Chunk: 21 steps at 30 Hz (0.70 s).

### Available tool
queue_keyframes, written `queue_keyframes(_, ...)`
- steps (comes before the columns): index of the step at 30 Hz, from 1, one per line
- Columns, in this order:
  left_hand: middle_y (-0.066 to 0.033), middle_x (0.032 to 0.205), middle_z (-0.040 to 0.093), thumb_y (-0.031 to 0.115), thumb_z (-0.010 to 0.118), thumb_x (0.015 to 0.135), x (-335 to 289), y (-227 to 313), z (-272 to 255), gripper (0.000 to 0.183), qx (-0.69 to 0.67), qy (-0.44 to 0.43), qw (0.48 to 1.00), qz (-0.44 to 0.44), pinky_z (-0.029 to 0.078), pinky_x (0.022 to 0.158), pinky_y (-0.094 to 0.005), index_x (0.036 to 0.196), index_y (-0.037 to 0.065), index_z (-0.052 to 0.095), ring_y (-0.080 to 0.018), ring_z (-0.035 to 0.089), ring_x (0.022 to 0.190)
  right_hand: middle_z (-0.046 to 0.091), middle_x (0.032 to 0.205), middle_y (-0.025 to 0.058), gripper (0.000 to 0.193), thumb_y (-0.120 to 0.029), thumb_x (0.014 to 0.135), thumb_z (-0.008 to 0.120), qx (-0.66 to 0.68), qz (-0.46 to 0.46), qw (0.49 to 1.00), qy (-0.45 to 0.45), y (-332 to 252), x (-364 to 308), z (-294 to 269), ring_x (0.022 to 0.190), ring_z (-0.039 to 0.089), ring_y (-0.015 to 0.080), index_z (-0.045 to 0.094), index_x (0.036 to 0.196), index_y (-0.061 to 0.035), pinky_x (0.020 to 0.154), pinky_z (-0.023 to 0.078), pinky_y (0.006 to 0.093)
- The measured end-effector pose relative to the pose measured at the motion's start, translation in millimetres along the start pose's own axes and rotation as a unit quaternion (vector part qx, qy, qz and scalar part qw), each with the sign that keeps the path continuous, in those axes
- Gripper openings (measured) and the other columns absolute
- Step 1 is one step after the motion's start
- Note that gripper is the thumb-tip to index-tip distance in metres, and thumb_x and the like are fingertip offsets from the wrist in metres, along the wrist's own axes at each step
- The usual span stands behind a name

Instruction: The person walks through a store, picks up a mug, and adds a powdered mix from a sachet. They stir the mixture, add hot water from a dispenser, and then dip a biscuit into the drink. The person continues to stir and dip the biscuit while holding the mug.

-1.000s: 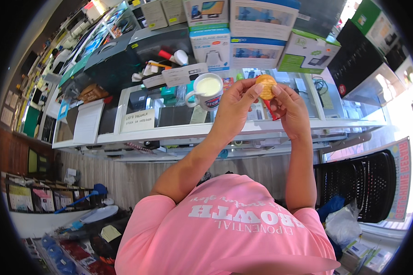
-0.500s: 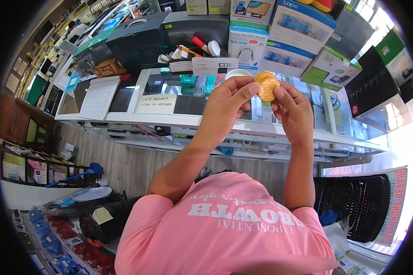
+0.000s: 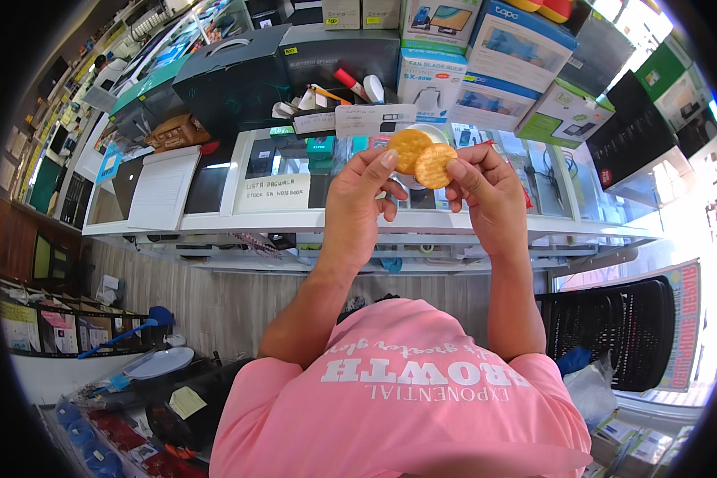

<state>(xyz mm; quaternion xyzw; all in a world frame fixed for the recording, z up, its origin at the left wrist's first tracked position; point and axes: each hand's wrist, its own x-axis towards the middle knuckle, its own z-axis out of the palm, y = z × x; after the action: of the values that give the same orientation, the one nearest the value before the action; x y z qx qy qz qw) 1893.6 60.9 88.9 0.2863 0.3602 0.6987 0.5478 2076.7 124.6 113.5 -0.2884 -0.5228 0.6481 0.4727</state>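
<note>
Above the glass counter I hold two round golden crackers, one in each hand. The left cracker (image 3: pixel 407 149) is pinched at its edge between the thumb and fingers of my left hand (image 3: pixel 360 195). My right hand (image 3: pixel 487 191) grips the right cracker (image 3: pixel 436 166) in the same way. The right cracker overlaps the left one in view; whether they touch I cannot tell. Just behind the crackers, partly hidden by them, stands a white round container (image 3: pixel 429 130). A bit of red wrapper (image 3: pixel 527 195) shows beside my right hand.
Boxed goods, such as a blue and white box (image 3: pixel 430 88), line the counter's back (image 3: pixel 279 225). To the left lie a notepad (image 3: pixel 163 187) and a handwritten paper sign (image 3: pixel 273 190). An organizer with a red marker (image 3: pixel 347 80) stands behind. Black chairs (image 3: pixel 613 331) are at the lower right.
Both hands have shifted left and slightly lower in view. The two crackers, nearly stacked before, are now spread farther apart side by side. More of the white container shows.
</note>
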Motion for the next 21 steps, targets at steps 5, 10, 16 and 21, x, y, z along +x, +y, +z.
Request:
queue_keyframes(5,-0.0042,0.1,0.066,0.031,0.07,0.1,5,6,-28,0.038,-0.04,0.021,0.998,0.046,0.042,0.057,-0.0229,0.123,0.003,0.06,-0.0089,0.06,0.077,0.07,0.085,0.001,0.029,-0.026,0.094,0.079,-0.183,-0.048,0.976,0.111,-13,30,-16,0.074,0.061,0.0078,0.072,0.109,-0.0021,0.067,0.048,0.0238)
queue_keyframes(10,-0.0028,0.097,0.065,0.028,0.067,0.102,10,-2,-69,0.033,-0.057,0.003,0.996,0.066,0.043,0.06,-0.0225,0.123,0.003,0.059,-0.0078,0.057,0.075,0.069,0.099,0.0082,0.024,-0.026,0.091,0.076,-0.47,-0.115,0.873,0.056,-5,70,-26,0.089,0.061,0.0207,0.077,0.102,-0.0056,0.081,0.051,0.0351)
queue_keyframes(16,0.0016,0.088,0.059,0.028,0.066,0.103,27,-26,-99,0.025,-0.067,0.011,0.996,0.056,0.041,0.062,-0.0239,0.118,0.01,0.06,-0.0078,0.057,0.076,0.067,0.104,0.0107,0.02,-0.026,0.092,0.072,-0.616,-0.146,0.774,-0.017,13,83,-17,0.109,0.059,0.0322,0.078,0.098,-0.0079,0.096,0.048,0.0441)
queue_keyframes(21,-0.0005,0.097,0.064,0.029,0.065,0.102,39,-35,-103,0.032,-0.058,0.0,0.996,0.065,0.04,0.067,-0.0228,0.122,0.004,0.06,-0.0057,0.054,0.076,0.067,0.104,0.0095,0.018,-0.023,0.09,0.075,-0.647,-0.15,0.748,-0.016,12,84,-14,0.11,0.058,0.0305,0.077,0.096,-0.0067,0.098,0.046,0.0421)
